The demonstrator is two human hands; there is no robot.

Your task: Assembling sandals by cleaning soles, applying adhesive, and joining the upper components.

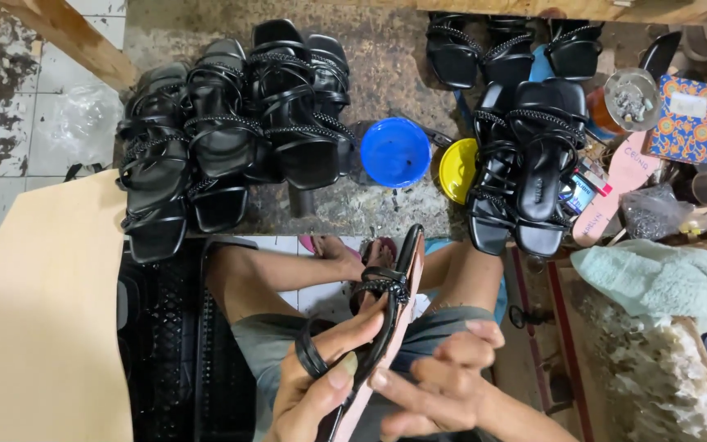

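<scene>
Over the lap, the left hand [317,381] grasps a black strappy sandal [386,315] by its sole, a strap looped over the thumb; the right hand [443,381] touches its edge, fingers loosely curled. Finished sandals [231,135] crowd the worktop [386,61].

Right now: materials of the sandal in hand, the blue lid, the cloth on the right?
Sandal: black straps look like faux leather, slight sheen, with a braided strap; pinkish matte sole, possibly board or rubber. Blue lid: glossy moulded plastic, by its highlights. Cloth: pale green terry-like fabric, fuzzy and matte.
</scene>
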